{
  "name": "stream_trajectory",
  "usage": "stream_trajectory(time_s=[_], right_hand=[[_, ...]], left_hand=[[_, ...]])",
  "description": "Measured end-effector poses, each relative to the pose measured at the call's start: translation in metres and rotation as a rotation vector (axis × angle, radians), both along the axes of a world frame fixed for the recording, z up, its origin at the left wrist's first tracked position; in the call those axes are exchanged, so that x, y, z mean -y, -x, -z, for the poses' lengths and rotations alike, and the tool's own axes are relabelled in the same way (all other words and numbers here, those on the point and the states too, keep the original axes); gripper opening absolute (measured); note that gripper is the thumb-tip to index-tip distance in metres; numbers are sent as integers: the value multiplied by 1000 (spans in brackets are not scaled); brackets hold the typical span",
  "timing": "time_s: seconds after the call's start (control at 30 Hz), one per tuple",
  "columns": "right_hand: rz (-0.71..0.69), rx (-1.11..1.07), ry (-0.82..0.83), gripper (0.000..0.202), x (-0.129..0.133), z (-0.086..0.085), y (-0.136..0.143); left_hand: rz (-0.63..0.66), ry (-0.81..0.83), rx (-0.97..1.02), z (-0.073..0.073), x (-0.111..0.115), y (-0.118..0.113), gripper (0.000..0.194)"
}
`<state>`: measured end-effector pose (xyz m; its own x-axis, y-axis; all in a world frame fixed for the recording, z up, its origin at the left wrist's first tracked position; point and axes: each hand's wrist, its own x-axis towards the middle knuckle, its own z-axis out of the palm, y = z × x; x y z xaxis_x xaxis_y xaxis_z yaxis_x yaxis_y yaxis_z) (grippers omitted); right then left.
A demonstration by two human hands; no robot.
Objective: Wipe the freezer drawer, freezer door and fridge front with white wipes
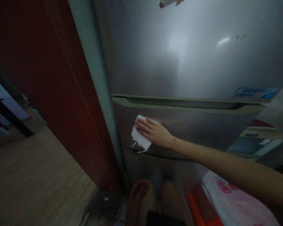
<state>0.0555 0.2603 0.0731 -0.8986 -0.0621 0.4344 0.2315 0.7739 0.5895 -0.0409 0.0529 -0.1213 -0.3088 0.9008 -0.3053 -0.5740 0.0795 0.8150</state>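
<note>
My right hand (152,130) presses a folded white cloth (141,139) with a fringed edge against the front of a silvery refrigerator (193,125). Its fingers lie over the cloth, on the left part of the lower door, below the long recessed handle (184,105). Loose threads hang from the cloth's lower edge. Down at the bottom, my left hand (140,188) rests on my left knee, fingers loosely bent, with nothing seen in it. That area is dim.
A dark red door frame (68,94) stands close on the left, with wooden flooring (42,175) beyond it. At lower right are a white plastic bag (240,204) with red print and an orange-red object (202,207). A boxy appliance (254,142) stands at the right.
</note>
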Motion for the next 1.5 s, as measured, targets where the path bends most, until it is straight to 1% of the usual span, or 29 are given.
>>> stream_trajectory(time_s=[0.1, 0.17, 0.23, 0.3, 0.33, 0.37, 0.4, 0.43, 0.47, 0.53, 0.6, 0.63, 0.67, 0.7, 0.73, 0.77, 0.8, 0.87, 0.93, 1.0, 1.1, 1.17, 1.23, 1.27, 1.3, 1.33, 1.37, 1.43, 1.5], right_hand=[[-13, 66, 4, 38, 2, 51, 1], [-34, 95, -7, 38, 1, 81, -1], [-49, 126, -21, 37, 0, 102, -4], [-56, 155, -36, 35, -2, 110, -7], [-58, 168, -43, 34, -2, 109, -8], [-60, 179, -48, 33, -2, 103, -8], [-58, 187, -53, 33, -2, 94, -9], [-50, 191, -58, 33, -2, 81, -9], [-36, 188, -62, 33, -2, 64, -10], [12, 147, -75, 34, -2, 23, -12], [50, 45, -94, 39, -3, -19, -15], [72, -11, -98, 42, -4, -37, -16], [85, -52, -109, 43, -5, -51, -17], [94, -79, -117, 43, -5, -61, -17], [103, -99, -116, 43, -6, -66, -17], [111, -114, -107, 43, -5, -66, -16], [117, -127, -89, 43, -4, -62, -15], [117, -143, -41, 43, -2, -45, -12], [93, -130, -4, 42, 0, -19, -9], [59, -91, 12, 40, 3, 11, -8], [16, -34, 19, 36, 4, 59, -12], [-9, 4, 21, 35, 4, 87, -16], [-27, 44, 20, 34, 5, 106, -20], [-32, 58, 18, 34, 5, 111, -21], [-36, 71, 15, 33, 5, 113, -22], [-39, 81, 10, 32, 5, 110, -23], [-40, 88, 4, 31, 6, 103, -24], [-29, 101, -9, 29, 6, 77, -27], [11, 91, -21, 31, 6, 39, -30]], left_hand=[[-14, -5, -27, 2, 0, 1, 44], [-23, 2, -41, 4, 0, 2, 43], [-38, 2, -37, 4, 0, 4, 43], [-41, 0, -17, 3, 0, 5, 45], [-41, 2, -10, 2, 1, 5, 45], [-42, 2, -5, 1, 1, 5, 46], [-47, 1, -1, 1, 1, 5, 47], [-52, 4, 5, 0, 2, 4, 47], [-58, 7, 11, 0, 2, 3, 47], [-61, 9, 20, -2, 2, 2, 47], [-45, 8, 16, -6, 2, 0, 48], [-36, 5, 10, -8, 2, -1, 47], [-27, 1, 1, -9, 2, -2, 46], [-21, 1, -8, -10, 2, -3, 45], [-18, 1, -17, -10, 2, -4, 43], [-19, 3, -25, -9, 2, -5, 41], [-22, 2, -32, -8, 2, -5, 40], [-26, -2, -53, -3, 2, -3, 39], [-25, -11, -82, 2, 3, 0, 38], [-25, -19, -100, 4, 3, 3, 36], [-19, -11, -79, 3, 3, 5, 37], [-11, 3, -48, 1, 3, 5, 40], [-12, 7, -36, -2, 3, 4, 42], [-14, 2, -41, -3, 4, 4, 42], [-18, -5, -51, -4, 4, 3, 42], [-18, -9, -57, -4, 5, 3, 42], [-18, -11, -59, -5, 5, 3, 42], [-27, 2, -52, -5, 6, 2, 44], [-27, 6, -46, -6, 5, 1, 45]])
